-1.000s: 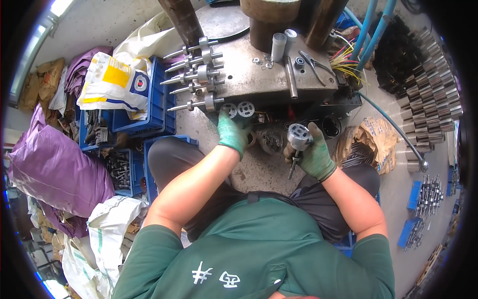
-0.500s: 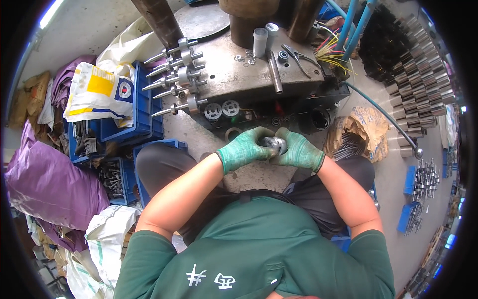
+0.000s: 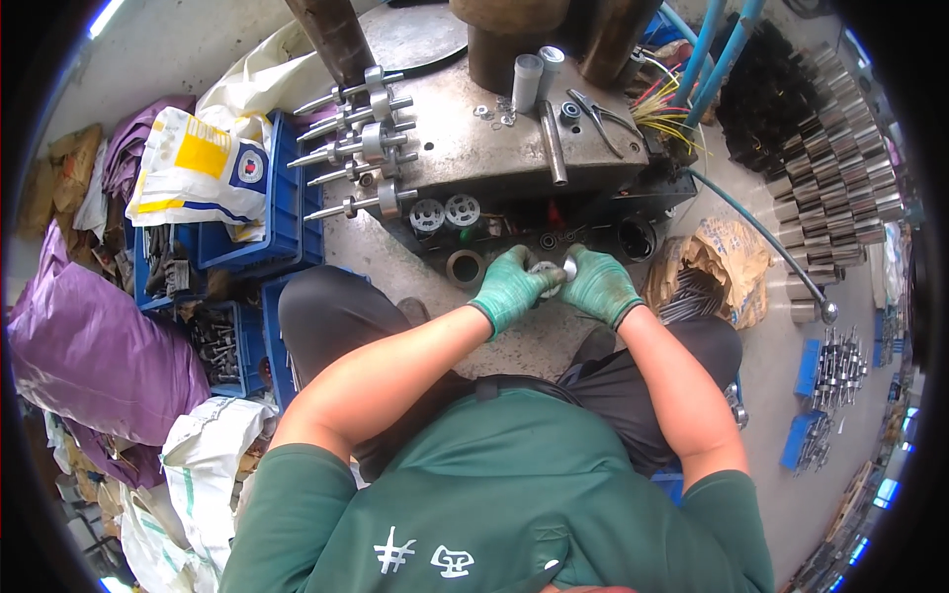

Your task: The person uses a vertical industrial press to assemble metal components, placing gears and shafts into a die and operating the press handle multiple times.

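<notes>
Both my hands wear green knit gloves and meet above the floor between my knees, just in front of the metal bench (image 3: pixel 455 168). My left hand (image 3: pixel 511 289) is closed round a grey round metal part (image 3: pixel 546 271), mostly covered by the fingers. Right beside it, my right hand (image 3: pixel 600 287) pinches a shiny rounded metal piece (image 3: pixel 569 267). Whether the two pieces are joined is hidden by the gloves. Beyond my left hand lies a dark metal ring (image 3: pixel 465 267). Two round slotted metal discs (image 3: pixel 427 215) sit under the bench's front edge.
Several shafts with thick collars (image 3: pixel 381 143) line the bench's left side. Pliers (image 3: pixel 598 121), a metal tube (image 3: pixel 552 143) and a plastic cylinder (image 3: pixel 526 83) are on its top. Blue crates (image 3: pixel 287 212) stand left; a torn paper sack (image 3: pixel 732 262) of metal rods lies right.
Both hands have shifted slightly to the right. My left hand has turned, and a gap now shows between the fingertips, with the shiny piece visible at my right fingers.
</notes>
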Available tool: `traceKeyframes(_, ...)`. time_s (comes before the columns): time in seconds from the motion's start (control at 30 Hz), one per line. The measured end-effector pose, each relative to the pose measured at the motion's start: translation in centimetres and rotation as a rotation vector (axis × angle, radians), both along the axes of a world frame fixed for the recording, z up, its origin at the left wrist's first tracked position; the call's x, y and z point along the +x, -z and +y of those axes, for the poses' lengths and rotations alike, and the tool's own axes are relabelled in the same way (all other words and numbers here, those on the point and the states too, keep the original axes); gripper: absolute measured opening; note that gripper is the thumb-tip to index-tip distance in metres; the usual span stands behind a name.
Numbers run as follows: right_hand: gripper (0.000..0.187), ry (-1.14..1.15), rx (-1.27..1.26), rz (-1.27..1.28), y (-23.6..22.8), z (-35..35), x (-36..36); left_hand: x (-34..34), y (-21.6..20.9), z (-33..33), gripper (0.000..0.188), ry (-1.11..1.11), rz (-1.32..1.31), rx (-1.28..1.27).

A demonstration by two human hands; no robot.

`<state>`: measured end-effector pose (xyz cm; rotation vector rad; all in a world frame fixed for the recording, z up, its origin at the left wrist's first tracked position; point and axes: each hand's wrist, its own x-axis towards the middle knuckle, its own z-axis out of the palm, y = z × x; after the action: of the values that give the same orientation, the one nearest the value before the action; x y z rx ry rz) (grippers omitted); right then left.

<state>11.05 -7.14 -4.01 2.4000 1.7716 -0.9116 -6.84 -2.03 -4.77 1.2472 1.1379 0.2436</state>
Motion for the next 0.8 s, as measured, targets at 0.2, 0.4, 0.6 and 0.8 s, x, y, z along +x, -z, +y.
traceKeyframes(0.2, 0.067, 0.248, 0.006, -0.082, 2.7, 0.8, 7.1, 1.4, -2.4, -0.9, 0.043, 0.056, -0.139, 0.268)
traceKeyframes(0.4, 0.045, 0.749, 0.312, 0.755, 1.3, 0.1, 6.9, 3.3, 5.1, 2.6, 0.039, -0.459, -0.342, -0.391)
traceKeyframes(0.6, 0.043, 0.711, 0.472, 1.352, 0.1, -0.2, 5.2, 4.4, 10.1, 6.6, 0.04, -0.779, -0.434, -0.584)
traceKeyframes(0.8, 0.051, 0.687, 0.495, 1.513, -0.1, -0.1, 4.3, 4.6, 13.0, 6.4, 0.036, -0.743, -0.508, -0.6)
